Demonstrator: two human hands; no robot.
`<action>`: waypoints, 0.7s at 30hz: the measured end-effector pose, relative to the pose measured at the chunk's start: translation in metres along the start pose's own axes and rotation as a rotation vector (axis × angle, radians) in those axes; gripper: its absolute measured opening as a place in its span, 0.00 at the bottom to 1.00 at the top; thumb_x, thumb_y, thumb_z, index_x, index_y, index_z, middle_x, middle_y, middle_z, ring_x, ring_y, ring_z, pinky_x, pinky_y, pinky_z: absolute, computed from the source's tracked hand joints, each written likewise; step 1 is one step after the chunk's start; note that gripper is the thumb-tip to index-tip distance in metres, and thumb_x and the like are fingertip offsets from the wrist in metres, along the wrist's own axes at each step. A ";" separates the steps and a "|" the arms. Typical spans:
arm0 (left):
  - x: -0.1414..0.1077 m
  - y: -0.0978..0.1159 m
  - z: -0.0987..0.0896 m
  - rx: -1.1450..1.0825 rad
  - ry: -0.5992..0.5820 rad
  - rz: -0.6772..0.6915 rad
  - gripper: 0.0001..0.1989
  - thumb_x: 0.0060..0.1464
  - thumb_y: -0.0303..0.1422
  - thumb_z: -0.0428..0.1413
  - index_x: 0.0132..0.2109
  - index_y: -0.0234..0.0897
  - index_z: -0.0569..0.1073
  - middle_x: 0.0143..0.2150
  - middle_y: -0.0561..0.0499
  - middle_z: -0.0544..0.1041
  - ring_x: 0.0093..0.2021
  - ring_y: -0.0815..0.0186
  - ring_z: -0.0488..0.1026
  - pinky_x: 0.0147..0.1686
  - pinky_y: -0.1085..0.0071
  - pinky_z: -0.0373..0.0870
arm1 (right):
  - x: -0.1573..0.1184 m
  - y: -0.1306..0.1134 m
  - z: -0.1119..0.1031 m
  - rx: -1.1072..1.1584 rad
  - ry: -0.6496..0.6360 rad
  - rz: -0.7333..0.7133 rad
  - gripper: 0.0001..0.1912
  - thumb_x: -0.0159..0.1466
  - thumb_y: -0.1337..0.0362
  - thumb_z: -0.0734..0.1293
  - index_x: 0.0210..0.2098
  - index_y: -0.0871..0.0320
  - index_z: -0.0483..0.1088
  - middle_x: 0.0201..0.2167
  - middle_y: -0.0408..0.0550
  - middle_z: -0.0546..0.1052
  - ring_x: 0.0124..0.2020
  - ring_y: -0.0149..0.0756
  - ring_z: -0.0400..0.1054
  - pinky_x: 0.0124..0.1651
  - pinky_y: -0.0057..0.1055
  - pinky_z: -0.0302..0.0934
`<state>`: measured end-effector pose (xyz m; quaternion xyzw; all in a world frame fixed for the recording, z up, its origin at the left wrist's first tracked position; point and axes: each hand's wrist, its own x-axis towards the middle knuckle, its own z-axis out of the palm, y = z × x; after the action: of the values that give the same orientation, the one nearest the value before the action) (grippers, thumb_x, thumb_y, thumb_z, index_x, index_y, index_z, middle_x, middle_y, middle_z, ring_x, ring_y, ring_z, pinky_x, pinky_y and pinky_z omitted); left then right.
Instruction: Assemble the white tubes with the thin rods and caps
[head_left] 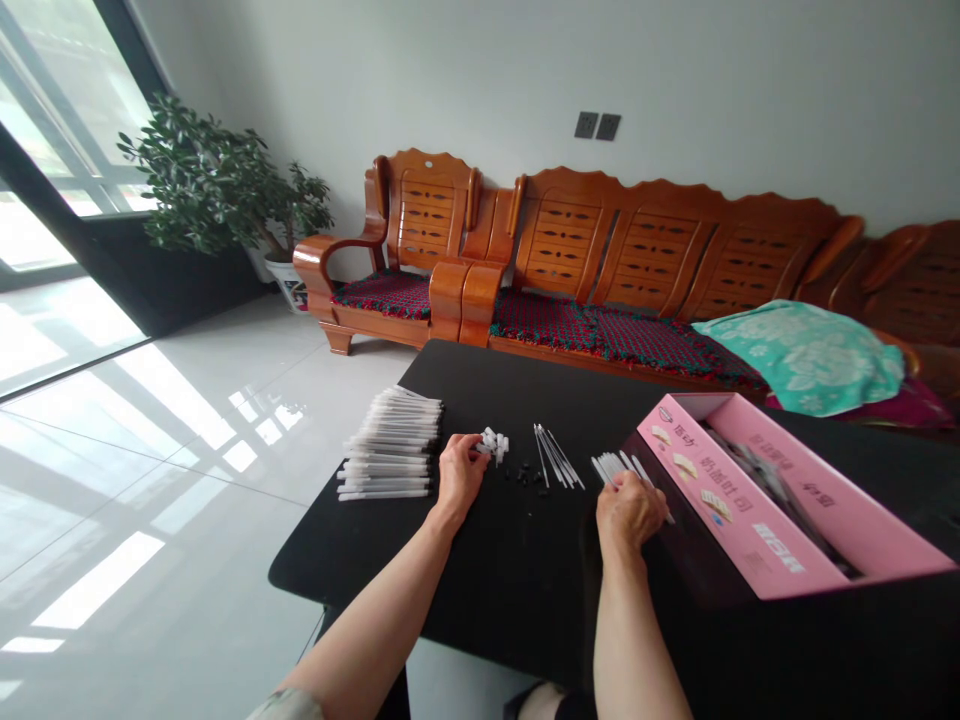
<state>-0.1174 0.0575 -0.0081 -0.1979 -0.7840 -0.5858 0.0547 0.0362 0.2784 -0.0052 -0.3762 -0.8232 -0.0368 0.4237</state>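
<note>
My left hand (460,478) is at the small pile of white pen parts (495,442), thumb and fingertips pinched at its near-left edge. My right hand (630,508) is closed over a bundle of white pen barrels (609,465), its fingers curled on them; the barrels' lower ends are hidden under it. Between the hands lie several thin pen refills (556,458) and scattered small black pen parts (534,476). Left of my left hand, many white pens with dark ends (394,440) lie side by side in a long stack.
A pink open box (750,510) with items inside stands at the right of the black table (525,590). Behind are a wooden sofa (645,250) with red patterned covers and a turquoise cloth (810,355). A potted plant (217,185) stands by the glass door.
</note>
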 end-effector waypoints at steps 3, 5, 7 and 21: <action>-0.001 0.000 0.000 0.011 0.009 0.014 0.13 0.47 0.23 0.60 0.42 0.37 0.77 0.45 0.48 0.72 0.29 0.73 0.72 0.30 0.75 0.71 | 0.000 -0.006 0.000 0.020 0.026 0.002 0.06 0.54 0.69 0.63 0.24 0.59 0.72 0.22 0.52 0.72 0.28 0.42 0.63 0.35 0.35 0.50; -0.001 -0.001 0.000 0.021 0.014 0.013 0.13 0.47 0.23 0.60 0.42 0.37 0.77 0.44 0.48 0.71 0.29 0.72 0.72 0.29 0.76 0.71 | -0.001 -0.011 0.000 0.048 0.031 -0.004 0.06 0.54 0.68 0.63 0.23 0.58 0.71 0.22 0.51 0.72 0.28 0.41 0.62 0.36 0.35 0.50; -0.002 0.000 -0.001 0.023 0.018 0.011 0.12 0.48 0.23 0.59 0.42 0.37 0.77 0.43 0.49 0.72 0.29 0.72 0.72 0.29 0.76 0.71 | -0.003 -0.016 0.000 0.085 0.021 -0.017 0.06 0.55 0.67 0.63 0.24 0.58 0.71 0.23 0.50 0.72 0.29 0.40 0.62 0.37 0.34 0.51; -0.010 0.042 -0.048 0.154 -0.202 0.127 0.06 0.47 0.24 0.60 0.34 0.39 0.78 0.30 0.53 0.73 0.28 0.68 0.69 0.32 0.73 0.63 | -0.007 -0.023 0.000 0.174 -0.006 -0.057 0.07 0.58 0.63 0.63 0.26 0.58 0.71 0.24 0.50 0.73 0.30 0.41 0.63 0.39 0.35 0.52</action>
<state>-0.0994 0.0200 0.0410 -0.3004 -0.8140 -0.4964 0.0273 0.0238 0.2583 -0.0044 -0.3143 -0.8348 0.0240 0.4513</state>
